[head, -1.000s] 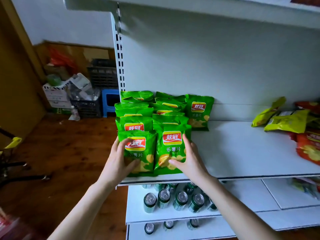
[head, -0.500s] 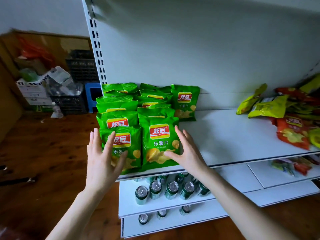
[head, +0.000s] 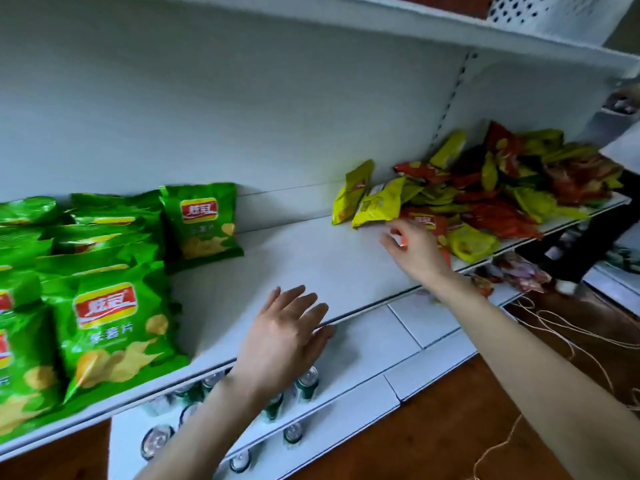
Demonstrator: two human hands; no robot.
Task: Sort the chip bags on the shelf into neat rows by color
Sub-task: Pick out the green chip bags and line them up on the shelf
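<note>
- The left hand [head: 287,337] lies palm down over the front lip of the white shelf [head: 311,254]. Its fingers are straight and spread, and they hold nothing.
- Left of those fingers stand the green chip bags [head: 114,334] in rows from front to back. Each is upright and leans back a little, with its long axis vertical, its logo facing forward and its top seam up.
- One more green bag [head: 202,223] stands alone beyond the left fingertips, upright against the back panel, just beside the rear of the rows.
- The right hand [head: 412,251] reaches out over the shelf to the right with its fingers curled inward. Motion blur hides whether they pinch anything.
- Just past the right fingertips lies a yellow chip bag [head: 379,206], printed back up, its long axis slanting from the near left to the far right.
- Beyond it a second yellow bag [head: 351,194] leans on the back panel, its long axis nearly upright and tipped to the right.
- To the right of and behind the right fingers is a loose heap of red and yellow bags [head: 502,192] pointing every way.
- Below the left palm, green drink cans [head: 306,386] stand on the lower shelf.
</note>
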